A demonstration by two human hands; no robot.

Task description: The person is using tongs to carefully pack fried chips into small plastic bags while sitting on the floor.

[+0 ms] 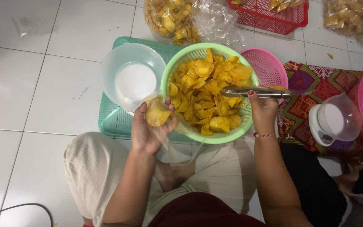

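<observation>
Left hand (150, 128) with chip bag (158, 115), beside basket rim (167, 84).

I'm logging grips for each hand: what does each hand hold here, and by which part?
The left hand holds a clear plastic bag of chips near its open top. The right hand grips metal tongs around their arms, near mid-length.

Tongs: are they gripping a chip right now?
No. The metal tongs in the right hand lie flat over the green basket, their tips bare, with no chip caught between them.
</observation>
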